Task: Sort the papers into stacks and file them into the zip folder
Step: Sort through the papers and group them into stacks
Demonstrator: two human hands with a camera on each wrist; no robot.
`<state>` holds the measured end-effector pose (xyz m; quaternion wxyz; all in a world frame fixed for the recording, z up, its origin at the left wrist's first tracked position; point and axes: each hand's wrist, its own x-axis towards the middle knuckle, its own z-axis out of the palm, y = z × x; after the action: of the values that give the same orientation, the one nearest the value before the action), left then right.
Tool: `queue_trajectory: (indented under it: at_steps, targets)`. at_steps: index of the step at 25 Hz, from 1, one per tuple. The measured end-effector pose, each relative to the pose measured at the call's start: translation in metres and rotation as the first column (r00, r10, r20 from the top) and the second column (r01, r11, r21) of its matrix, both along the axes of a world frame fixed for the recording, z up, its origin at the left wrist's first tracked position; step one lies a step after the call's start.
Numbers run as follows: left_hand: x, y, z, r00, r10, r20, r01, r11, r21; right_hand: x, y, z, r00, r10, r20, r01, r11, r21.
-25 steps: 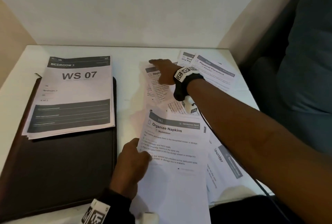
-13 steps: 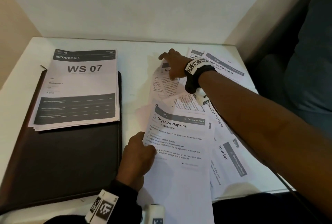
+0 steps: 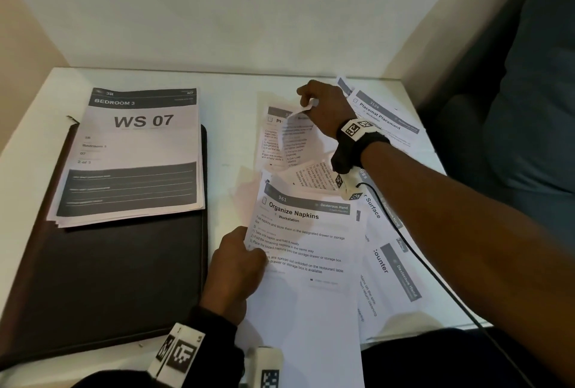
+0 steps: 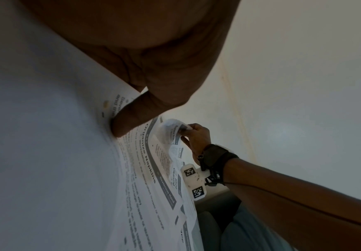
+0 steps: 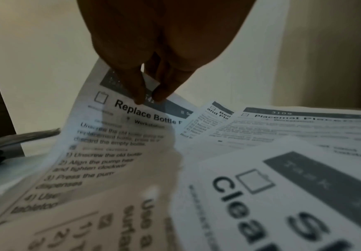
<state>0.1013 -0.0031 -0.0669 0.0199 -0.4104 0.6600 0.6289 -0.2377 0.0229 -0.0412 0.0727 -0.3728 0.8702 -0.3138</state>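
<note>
A dark zip folder (image 3: pixel 102 278) lies flat at the left with a "WS 07" stack (image 3: pixel 133 154) on its far half. Loose task sheets spread over the right of the white table (image 3: pixel 227 98). My right hand (image 3: pixel 314 104) pinches the top edge of the "Replace Bottle" sheet (image 5: pixel 115 139) between thumb and fingers (image 5: pixel 164 90) and lifts it so it curls up off the pile. My left hand (image 3: pixel 239 260) holds the left edge of the "Organize Napkins" sheet (image 3: pixel 305 244), thumb (image 4: pixel 130 117) pressed on top, fingers hidden under the paper.
A "Placemat Placement" sheet (image 3: pixel 385 120) lies at the far right by the wall. Other sheets about cleaning a counter surface (image 3: pixel 389 266) lie under my right forearm. A grey cushion (image 3: pixel 529 107) borders the table's right side. A cable (image 3: pixel 435 275) runs from my right wrist.
My right hand went from lying on the "Replace Bottle" sheet to pinching its top edge and lifting it. The left hand keeps its hold on the napkins sheet.
</note>
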Motion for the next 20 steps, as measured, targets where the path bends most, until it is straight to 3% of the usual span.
queue_trajectory:
  at_steps: [3,11,14,17,18,20]
  targets:
    - [0.0,0.0,0.001,1.0,-0.005,-0.001,0.005,1.0,-0.005,0.0,0.011,-0.004,0.998,0.046,-0.045,-0.041,0.993,0.11]
    - [-0.002,0.001,0.004,0.999,0.022,-0.023,-0.022,0.999,0.028,0.001,0.019,-0.004,0.999,0.037,-0.015,-0.035,0.993,0.11]
    - [-0.004,0.004,0.004,0.999,0.025,-0.022,-0.023,0.998,0.052,-0.013,0.033,-0.005,0.986,-0.161,0.03,0.15,0.962,0.228]
    - [-0.001,0.003,0.001,0.999,0.032,-0.021,-0.031,0.998,0.056,-0.044,0.077,-0.01,0.913,-0.401,-0.072,0.384,0.788,0.482]
    - [-0.001,0.002,0.0,0.999,0.032,-0.016,-0.031,0.998,0.055,-0.058,0.098,-0.012,0.878,-0.472,-0.073,0.434,0.725,0.536]
    - [-0.002,0.0,-0.003,0.999,0.035,-0.006,-0.035,0.998,0.056,-0.083,0.136,-0.017,0.822,-0.57,0.011,0.462,0.677,0.573]
